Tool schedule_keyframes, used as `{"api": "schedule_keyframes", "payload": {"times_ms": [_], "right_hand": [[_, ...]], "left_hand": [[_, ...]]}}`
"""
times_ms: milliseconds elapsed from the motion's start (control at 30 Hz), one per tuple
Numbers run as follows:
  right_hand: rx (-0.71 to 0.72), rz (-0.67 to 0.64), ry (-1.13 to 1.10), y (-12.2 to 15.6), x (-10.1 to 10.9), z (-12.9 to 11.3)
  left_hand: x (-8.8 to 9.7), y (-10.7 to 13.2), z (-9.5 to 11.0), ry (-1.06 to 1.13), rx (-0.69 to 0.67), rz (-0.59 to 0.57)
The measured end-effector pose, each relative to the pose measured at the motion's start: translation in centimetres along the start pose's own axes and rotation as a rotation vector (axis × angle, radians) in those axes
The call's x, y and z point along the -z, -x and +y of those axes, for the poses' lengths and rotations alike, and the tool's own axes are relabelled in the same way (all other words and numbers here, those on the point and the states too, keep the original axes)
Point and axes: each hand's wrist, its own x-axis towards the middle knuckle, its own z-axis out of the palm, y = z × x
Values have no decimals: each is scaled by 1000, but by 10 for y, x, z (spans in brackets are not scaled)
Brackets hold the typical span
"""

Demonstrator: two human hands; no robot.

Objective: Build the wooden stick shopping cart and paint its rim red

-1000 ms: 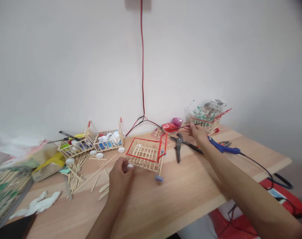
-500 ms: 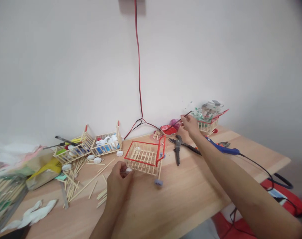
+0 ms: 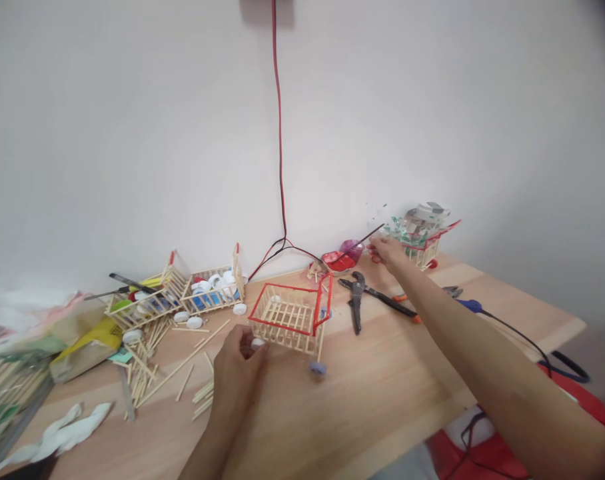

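Note:
A small wooden-stick shopping cart [image 3: 282, 339] with red-painted top rails and handle stands on the table. My left hand [image 3: 242, 353] is closed on its near front corner, by a white wheel [image 3: 257, 343]. A grey-blue wheel [image 3: 318, 368] shows under the handle end. My right hand [image 3: 384, 253] reaches toward the wall, fingers loosely curled and apart, next to a thin dark stick like a brush handle [image 3: 365, 238]. That stick leans in a red paint-stained dish [image 3: 338, 262]. A reddish patch shows at my right fingertips; what it is stays unclear.
Behind stand two stick carts holding white bottle caps [image 3: 217, 281] and tools [image 3: 147, 300]. Pliers [image 3: 356, 303] lie right of the painted cart. Loose sticks [image 3: 147, 373] cover the left side. A filled cart [image 3: 422, 253] and a blue corded tool [image 3: 470, 305] are at right.
My right hand has shifted slightly right, away from the dark stick, which stays leaning in the dish. My left hand and the painted cart have hardly moved.

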Motion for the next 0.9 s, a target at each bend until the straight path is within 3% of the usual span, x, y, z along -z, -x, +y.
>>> {"api": "schedule_keyframes", "payload": {"times_ms": [233, 367, 467, 667, 900], "right_hand": [[81, -22, 29, 23, 20, 5], [201, -52, 70, 58, 31, 15], [266, -150, 143, 88, 32, 30], [420, -375, 296, 139, 7, 53], [593, -432, 405, 158, -24, 48]], "left_hand": [[-1, -2, -2, -23, -12, 12], [-2, -1, -4, -9, -25, 15], [-3, 0, -6, -21, -46, 40], [-4, -1, -9, -34, -76, 67], [-5, -3, -7, -40, -87, 64]]}}
